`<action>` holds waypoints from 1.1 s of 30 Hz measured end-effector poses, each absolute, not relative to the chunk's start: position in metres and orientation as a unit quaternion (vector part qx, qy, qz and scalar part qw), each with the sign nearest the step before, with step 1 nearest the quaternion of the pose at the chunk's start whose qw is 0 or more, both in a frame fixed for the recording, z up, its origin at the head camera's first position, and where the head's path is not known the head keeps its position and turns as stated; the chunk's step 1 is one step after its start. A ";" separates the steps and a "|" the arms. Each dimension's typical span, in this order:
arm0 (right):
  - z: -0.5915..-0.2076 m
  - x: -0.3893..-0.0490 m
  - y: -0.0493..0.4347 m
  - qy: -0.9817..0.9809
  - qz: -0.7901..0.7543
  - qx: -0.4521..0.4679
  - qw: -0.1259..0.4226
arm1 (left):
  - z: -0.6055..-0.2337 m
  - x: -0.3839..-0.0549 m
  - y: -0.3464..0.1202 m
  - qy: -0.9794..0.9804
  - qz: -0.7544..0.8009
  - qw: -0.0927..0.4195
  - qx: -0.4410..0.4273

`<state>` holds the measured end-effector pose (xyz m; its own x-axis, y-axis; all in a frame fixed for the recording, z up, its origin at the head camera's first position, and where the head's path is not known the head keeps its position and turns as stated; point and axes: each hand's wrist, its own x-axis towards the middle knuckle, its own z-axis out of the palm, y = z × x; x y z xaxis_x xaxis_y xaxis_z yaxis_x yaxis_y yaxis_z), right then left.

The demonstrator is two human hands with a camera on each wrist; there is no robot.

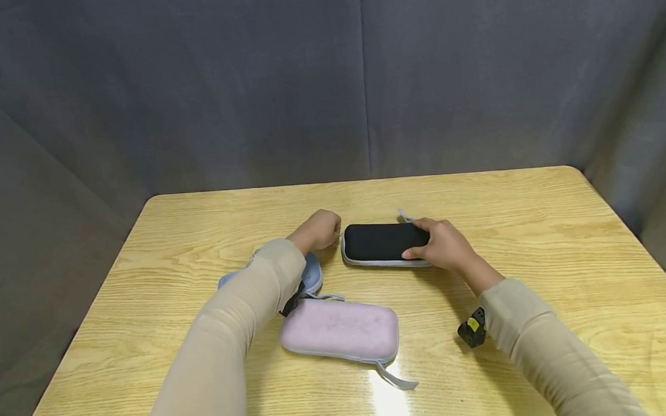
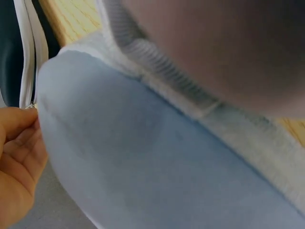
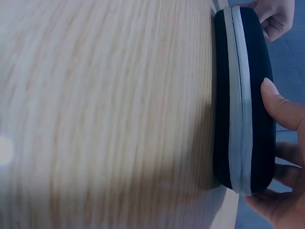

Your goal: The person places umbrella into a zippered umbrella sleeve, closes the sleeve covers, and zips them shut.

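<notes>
A black zippered case (image 1: 384,242) with grey zipper trim lies closed across the middle of the table. My right hand (image 1: 445,244) grips its right end, the thumb on the top face and the fingers around the far side and end, as the right wrist view shows. At the case's left end, my left hand (image 1: 323,230) pinches the small zipper pull (image 2: 32,106) between thumb and finger. Below the left forearm sits a light blue case (image 1: 312,273), partly hidden by the sleeve; it fills much of the left wrist view.
A pink zippered case (image 1: 339,327) lies nearer to me, its grey strap (image 1: 395,377) trailing to the right. A black wrist-worn device (image 1: 472,327) hangs under the right sleeve. Grey curtains (image 1: 252,88) stand behind the wooden table (image 1: 559,224).
</notes>
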<state>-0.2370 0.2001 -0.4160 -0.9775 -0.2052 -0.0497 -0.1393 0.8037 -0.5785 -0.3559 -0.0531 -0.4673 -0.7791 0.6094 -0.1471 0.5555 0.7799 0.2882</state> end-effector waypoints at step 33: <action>-0.407 -0.239 0.179 0.984 -0.179 -0.013 0.014 | -0.396 -0.293 -0.042 0.924 0.109 0.144 0.337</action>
<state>-0.2392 0.1786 -0.4071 -0.9993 -0.0296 -0.0229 -0.0196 0.9356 -0.3525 -0.2930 -0.0422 -0.3965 -0.7312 0.6546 -0.1920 0.5921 0.7487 0.2980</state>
